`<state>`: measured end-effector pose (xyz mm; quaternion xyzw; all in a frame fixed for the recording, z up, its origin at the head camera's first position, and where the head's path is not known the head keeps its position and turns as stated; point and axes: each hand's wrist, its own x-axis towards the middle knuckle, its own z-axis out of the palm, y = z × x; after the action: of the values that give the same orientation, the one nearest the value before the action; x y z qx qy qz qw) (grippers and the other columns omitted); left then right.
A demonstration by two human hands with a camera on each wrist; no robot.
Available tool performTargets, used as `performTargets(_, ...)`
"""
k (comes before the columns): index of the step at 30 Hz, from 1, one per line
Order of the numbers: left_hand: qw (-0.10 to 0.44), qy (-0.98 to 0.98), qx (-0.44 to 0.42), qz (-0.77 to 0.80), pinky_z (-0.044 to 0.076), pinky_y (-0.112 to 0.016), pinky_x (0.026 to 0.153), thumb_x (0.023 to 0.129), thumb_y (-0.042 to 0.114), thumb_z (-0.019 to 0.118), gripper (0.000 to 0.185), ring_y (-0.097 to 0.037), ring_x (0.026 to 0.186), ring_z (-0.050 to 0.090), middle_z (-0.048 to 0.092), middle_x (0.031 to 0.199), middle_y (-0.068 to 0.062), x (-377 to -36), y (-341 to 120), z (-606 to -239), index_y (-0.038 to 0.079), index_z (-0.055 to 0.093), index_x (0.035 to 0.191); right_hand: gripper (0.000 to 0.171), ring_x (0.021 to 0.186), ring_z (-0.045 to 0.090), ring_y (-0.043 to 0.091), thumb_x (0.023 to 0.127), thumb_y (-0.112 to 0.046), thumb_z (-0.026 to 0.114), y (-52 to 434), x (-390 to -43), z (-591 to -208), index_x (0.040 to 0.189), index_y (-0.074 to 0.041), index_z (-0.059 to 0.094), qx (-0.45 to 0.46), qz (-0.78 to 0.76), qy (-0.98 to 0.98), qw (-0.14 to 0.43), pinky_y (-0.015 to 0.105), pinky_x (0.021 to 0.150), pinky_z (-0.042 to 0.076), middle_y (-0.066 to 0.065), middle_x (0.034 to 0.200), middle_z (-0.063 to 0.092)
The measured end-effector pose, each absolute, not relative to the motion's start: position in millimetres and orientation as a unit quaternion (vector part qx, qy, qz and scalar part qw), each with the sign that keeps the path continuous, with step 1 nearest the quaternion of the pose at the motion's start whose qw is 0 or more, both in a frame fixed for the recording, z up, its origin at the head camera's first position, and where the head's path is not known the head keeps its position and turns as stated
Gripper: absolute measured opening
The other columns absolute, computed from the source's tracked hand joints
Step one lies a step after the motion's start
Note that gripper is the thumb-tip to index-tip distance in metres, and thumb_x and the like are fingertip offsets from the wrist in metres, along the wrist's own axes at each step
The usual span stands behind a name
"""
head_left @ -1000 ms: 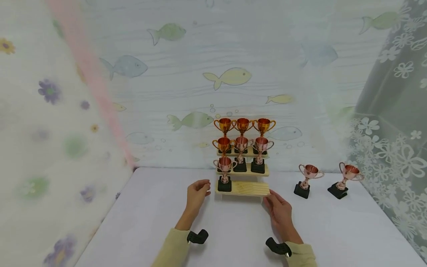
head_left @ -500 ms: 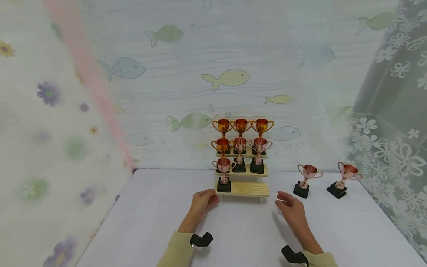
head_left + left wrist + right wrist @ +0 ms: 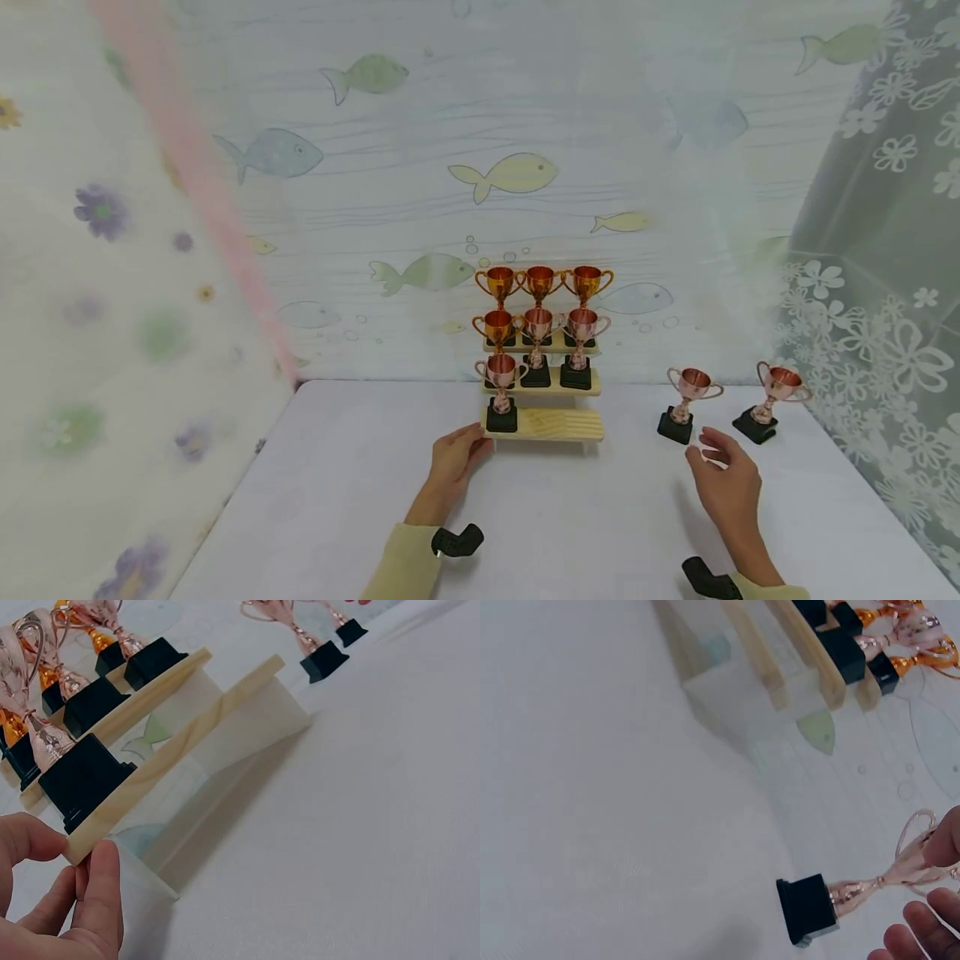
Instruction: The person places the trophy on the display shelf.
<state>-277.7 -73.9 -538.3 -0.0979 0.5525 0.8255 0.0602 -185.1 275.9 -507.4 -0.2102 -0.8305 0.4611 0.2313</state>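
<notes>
Trophies number nine: seven on the stepped wooden stand (image 3: 555, 424) whose front corner my left hand (image 3: 454, 461) pinches, two loose beyond my right hand (image 3: 724, 483), fingers spread. Nearest one (image 3: 684, 402) is rose-copper, two-handled, black-based, just ahead of my fingertips.

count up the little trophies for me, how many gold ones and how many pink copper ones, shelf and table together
Gold trophies: 4, three on the top step, one at the left of the middle step.
Pink copper trophies: 5, three on the wooden stand, two loose on the table.
Total: 9.
</notes>
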Motion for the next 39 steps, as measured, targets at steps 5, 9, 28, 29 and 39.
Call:
performTargets(5, 0.054, 0.543, -0.105, 0.831, 0.06, -0.027, 0.088, 0.097, -0.002, 0.059, 0.044, -0.012, 0.091, 0.066, 0.064, 0.116, -0.021, -278.5, -71.9, -539.6, -0.02, 0.049, 0.136, 0.05, 0.116, 0.055, 0.039, 0.098, -0.017, 0.063, 286.5, -194.3, -503.3, 0.141, 0.007, 0.051, -0.221, 0.454, -0.821, 0.267, 0.018, 0.083, 0.041, 0.027, 0.133, 0.058)
performTargets(9, 0.044, 0.539, -0.106, 0.834, 0.06, -0.026, 0.087, 0.096, -0.002, 0.06, 0.044, -0.013, 0.092, 0.066, 0.063, 0.121, -0.024, -278.1, -70.3, -540.7, -0.02, 0.05, 0.135, 0.061, 0.123, 0.05, 0.043, 0.096, -0.017, 0.067, 294.7, -207.5, -500.9, 0.146, 0.008, 0.043, -0.207, 0.457, -0.822, 0.269, 0.044, 0.097, 0.046, 0.03, 0.139, 0.051)
performTargets(28, 0.044, 0.545, -0.11, 0.83, 0.061, -0.028, 0.087, 0.094, -0.003, 0.062, 0.043, -0.015, 0.093, 0.067, 0.062, 0.126, -0.03, -278.4, -73.2, -537.7, -0.02, 0.053, 0.133, 0.072, 0.127, 0.051, 0.025, 0.096, -0.024, 0.071, 300.0, -248.4, -491.4, 0.155, -0.004, 0.035, -0.197, 0.538, -0.785, 0.234, 0.017, 0.104, 0.048, 0.008, 0.136, 0.048)
performTargets(29, 0.043, 0.546, -0.11, 0.829, 0.061, -0.028, 0.087, 0.094, -0.003, 0.062, 0.043, -0.015, 0.092, 0.067, 0.063, 0.125, -0.03, -278.5, -72.7, -538.0, -0.02, 0.053, 0.132, 0.071, 0.125, 0.052, 0.023, 0.096, -0.024, 0.071, 299.5, -248.5, -490.2, 0.154, -0.004, 0.037, -0.197, 0.537, -0.786, 0.235, 0.011, 0.098, 0.048, 0.006, 0.134, 0.048)
performTargets(39, 0.038, 0.552, -0.117, 0.825, 0.061, -0.029, 0.086, 0.094, -0.004, 0.061, 0.04, -0.015, 0.09, 0.067, 0.064, 0.121, -0.027, -278.6, -71.0, -538.3, -0.02, 0.056, 0.13, 0.063, 0.098, 0.05, 0.0, 0.091, -0.014, 0.076, 298.4, -257.0, -493.1, 0.145, 0.001, 0.048, -0.169, 0.526, -0.786, 0.279, -0.003, 0.07, 0.042, 0.008, 0.123, 0.052)
